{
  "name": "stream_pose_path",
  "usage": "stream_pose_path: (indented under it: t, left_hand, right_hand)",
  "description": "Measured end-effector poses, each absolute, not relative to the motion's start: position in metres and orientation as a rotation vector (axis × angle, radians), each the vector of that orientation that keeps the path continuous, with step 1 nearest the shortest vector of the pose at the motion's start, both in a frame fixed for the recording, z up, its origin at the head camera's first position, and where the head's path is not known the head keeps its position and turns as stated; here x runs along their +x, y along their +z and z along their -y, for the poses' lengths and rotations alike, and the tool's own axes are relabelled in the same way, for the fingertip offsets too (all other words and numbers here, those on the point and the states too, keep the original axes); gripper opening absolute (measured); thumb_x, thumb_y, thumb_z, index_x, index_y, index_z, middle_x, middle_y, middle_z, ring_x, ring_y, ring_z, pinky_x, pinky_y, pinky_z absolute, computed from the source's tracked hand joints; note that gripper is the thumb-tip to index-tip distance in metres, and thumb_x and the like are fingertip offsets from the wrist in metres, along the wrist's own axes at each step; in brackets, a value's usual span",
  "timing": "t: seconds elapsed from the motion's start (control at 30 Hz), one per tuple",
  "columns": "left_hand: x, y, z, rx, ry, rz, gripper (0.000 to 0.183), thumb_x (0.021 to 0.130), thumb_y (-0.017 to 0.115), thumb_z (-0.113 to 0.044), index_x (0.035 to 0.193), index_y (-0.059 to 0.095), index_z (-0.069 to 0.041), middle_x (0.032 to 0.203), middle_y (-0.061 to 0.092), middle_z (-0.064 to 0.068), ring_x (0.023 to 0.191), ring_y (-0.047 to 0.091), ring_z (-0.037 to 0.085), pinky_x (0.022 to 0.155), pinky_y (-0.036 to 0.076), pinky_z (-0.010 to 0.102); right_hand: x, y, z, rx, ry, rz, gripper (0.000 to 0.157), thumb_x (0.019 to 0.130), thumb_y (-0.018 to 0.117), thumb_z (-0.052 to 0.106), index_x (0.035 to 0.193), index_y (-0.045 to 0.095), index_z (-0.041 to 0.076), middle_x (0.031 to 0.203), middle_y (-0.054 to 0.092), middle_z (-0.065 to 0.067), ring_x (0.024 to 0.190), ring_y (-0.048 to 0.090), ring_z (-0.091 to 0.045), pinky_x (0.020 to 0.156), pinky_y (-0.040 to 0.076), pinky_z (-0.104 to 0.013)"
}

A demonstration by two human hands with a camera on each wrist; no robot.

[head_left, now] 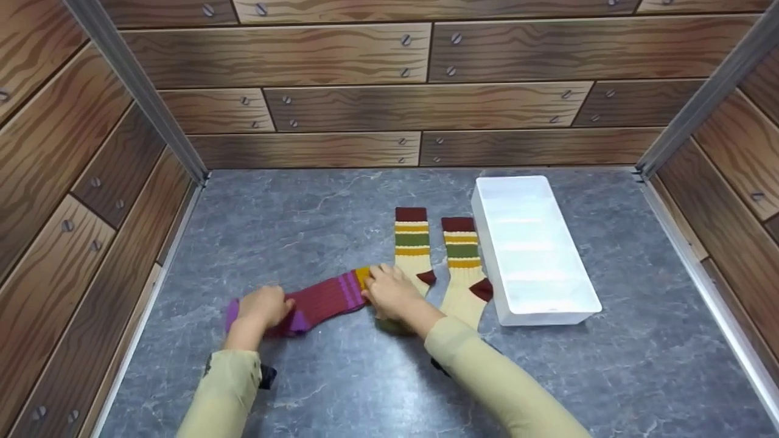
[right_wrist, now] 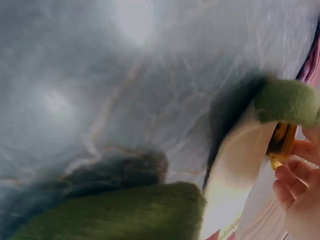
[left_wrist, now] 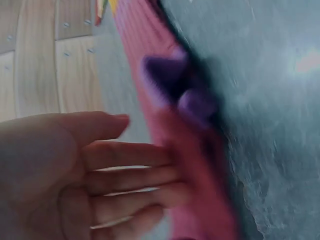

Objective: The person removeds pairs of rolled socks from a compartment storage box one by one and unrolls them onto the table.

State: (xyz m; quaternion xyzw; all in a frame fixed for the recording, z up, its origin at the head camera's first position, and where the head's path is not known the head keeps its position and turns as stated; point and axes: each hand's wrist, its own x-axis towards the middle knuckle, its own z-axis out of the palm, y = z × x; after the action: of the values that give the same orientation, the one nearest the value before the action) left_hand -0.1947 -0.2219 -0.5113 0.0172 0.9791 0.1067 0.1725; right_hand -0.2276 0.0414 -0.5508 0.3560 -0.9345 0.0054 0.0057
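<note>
A maroon ribbed sock lies slantwise on the grey surface, with purple stripes, heel and toe and a mustard cuff. Whether a second one lies beneath it, I cannot tell. My left hand rests over its foot part; in the left wrist view the fingers stretch nearly straight against the knit, thumb apart. At the other end, my right hand pinches the mustard cuff. Two cream socks with striped cuffs lie alongside: the left one is partly covered by my right hand, the other lies farther right.
A white plastic box with several compartments stands right of the cream socks, close against the nearer one. Wood-patterned panels wall in the grey marbled surface at the back and both sides.
</note>
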Motion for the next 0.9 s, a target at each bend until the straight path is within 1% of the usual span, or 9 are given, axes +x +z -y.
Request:
stream_pose_path:
  t: [0.1, 0.2, 0.33, 0.4, 0.47, 0.5, 0.6, 0.7, 0.9]
  left_hand:
    - [-0.183, -0.507, 0.208, 0.112, 0.386, -2.690, 0.027, 0.090, 0.062, -0.026, 0.077, 0.061, -0.002, 0.079, 0.062, 0.015, 0.070, 0.059, 0.028, 0.066, 0.050, 0.046]
    - [-0.172, -0.504, 0.192, 0.157, 0.496, -2.563, 0.026, 0.088, 0.065, -0.025, 0.075, 0.058, -0.004, 0.068, 0.057, 0.008, 0.061, 0.058, 0.023, 0.057, 0.049, 0.036]
    - [-0.167, -0.505, 0.176, 0.379, 0.566, -2.540, 0.025, 0.087, 0.067, -0.022, 0.071, 0.056, -0.007, 0.062, 0.054, 0.002, 0.055, 0.055, 0.017, 0.050, 0.044, 0.031]
    - [-0.170, -0.510, 0.172, 0.615, 0.582, -2.626, 0.018, 0.086, 0.068, -0.016, 0.074, 0.059, -0.006, 0.068, 0.055, 0.002, 0.059, 0.054, 0.016, 0.054, 0.046, 0.032]
    - [-0.174, -0.517, 0.170, 0.865, 0.561, -2.737, 0.006, 0.083, 0.069, -0.008, 0.082, 0.064, -0.004, 0.080, 0.060, 0.004, 0.070, 0.057, 0.019, 0.064, 0.050, 0.036]
    - [-0.175, -0.520, 0.169, 0.965, 0.542, -2.774, 0.007, 0.082, 0.069, -0.004, 0.089, 0.067, -0.003, 0.088, 0.062, 0.007, 0.077, 0.060, 0.021, 0.069, 0.051, 0.037]
    - [-0.177, -0.526, 0.170, 1.093, 0.445, -2.789, 0.035, 0.078, 0.072, 0.003, 0.112, 0.067, -0.001, 0.119, 0.061, 0.013, 0.104, 0.060, 0.029, 0.088, 0.049, 0.041]
    - [-0.177, -0.531, 0.170, 1.061, 0.392, -2.740, 0.050, 0.076, 0.075, 0.002, 0.125, 0.062, -0.002, 0.135, 0.053, 0.015, 0.118, 0.053, 0.032, 0.095, 0.045, 0.044]
    - [-0.180, -0.541, 0.160, 0.997, 0.428, -2.811, 0.054, 0.083, 0.074, -0.016, 0.131, 0.056, 0.001, 0.138, 0.048, 0.019, 0.124, 0.048, 0.035, 0.099, 0.042, 0.047]
  right_hand:
    - [-0.235, -0.551, -0.045, 1.085, -0.002, 2.982, 0.042, 0.101, 0.041, 0.039, 0.122, 0.062, 0.008, 0.119, 0.054, -0.008, 0.108, 0.048, -0.026, 0.090, 0.040, -0.039]
    - [-0.238, -0.551, -0.047, 1.042, -0.014, 3.071, 0.050, 0.101, 0.037, 0.043, 0.139, 0.051, 0.011, 0.136, 0.050, -0.006, 0.124, 0.042, -0.027, 0.104, 0.032, -0.046]
    - [-0.237, -0.552, -0.047, 1.039, -0.040, 3.098, 0.053, 0.102, 0.036, 0.043, 0.146, 0.041, 0.014, 0.145, 0.043, -0.003, 0.132, 0.037, -0.026, 0.108, 0.027, -0.047]
    - [-0.233, -0.553, -0.046, 1.066, 0.019, 3.024, 0.048, 0.101, 0.043, 0.037, 0.140, 0.048, 0.011, 0.139, 0.049, -0.006, 0.125, 0.044, -0.026, 0.103, 0.034, -0.044]
    - [-0.225, -0.554, -0.045, 1.127, 0.128, 2.924, 0.037, 0.099, 0.050, 0.028, 0.128, 0.057, 0.007, 0.125, 0.056, -0.009, 0.113, 0.052, -0.026, 0.095, 0.042, -0.040]
    - [-0.220, -0.554, -0.044, 1.164, 0.182, 2.872, 0.031, 0.097, 0.052, 0.024, 0.121, 0.061, 0.006, 0.118, 0.058, -0.009, 0.106, 0.055, -0.025, 0.091, 0.046, -0.038]
    - [-0.207, -0.557, -0.041, 1.257, 0.272, 2.787, 0.022, 0.095, 0.055, 0.018, 0.110, 0.065, 0.006, 0.106, 0.061, -0.008, 0.095, 0.058, -0.023, 0.082, 0.050, -0.035]
    - [-0.200, -0.557, -0.039, 1.270, 0.236, 2.798, 0.029, 0.097, 0.053, 0.022, 0.118, 0.065, 0.006, 0.113, 0.062, -0.007, 0.103, 0.058, -0.023, 0.087, 0.048, -0.036]
    - [-0.211, -0.555, -0.042, 1.172, 0.120, 2.908, 0.039, 0.101, 0.045, 0.027, 0.131, 0.057, 0.005, 0.130, 0.056, -0.008, 0.120, 0.052, -0.024, 0.097, 0.042, -0.039]
